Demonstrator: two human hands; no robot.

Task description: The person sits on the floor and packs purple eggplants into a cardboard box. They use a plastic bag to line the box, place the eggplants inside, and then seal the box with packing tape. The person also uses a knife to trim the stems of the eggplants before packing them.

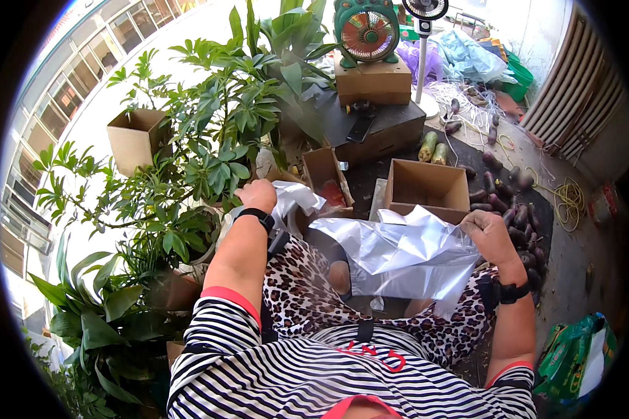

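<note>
My right hand [488,236] pinches the upper right corner of a thin, translucent plastic bag [414,256], which hangs creased and shiny over my lap. At the left, my left hand [258,196] is closed beside more whitish plastic sheeting [293,201]; its fingertips are hidden, but the plastic comes out from under the hand. Just beyond the hanging bag stands an open cardboard box [429,183], its visible inside bare. A narrower open carton [327,180] with something red in it stands between the hands, farther off.
Many dark purple eggplants [524,217] lie on a dark mat at the right, near two pale green gourds [427,146]. Yellow rope [568,204] lies coiled beyond. Potted plants [225,120] crowd the left. A green fan [369,34] stands on a carton ahead.
</note>
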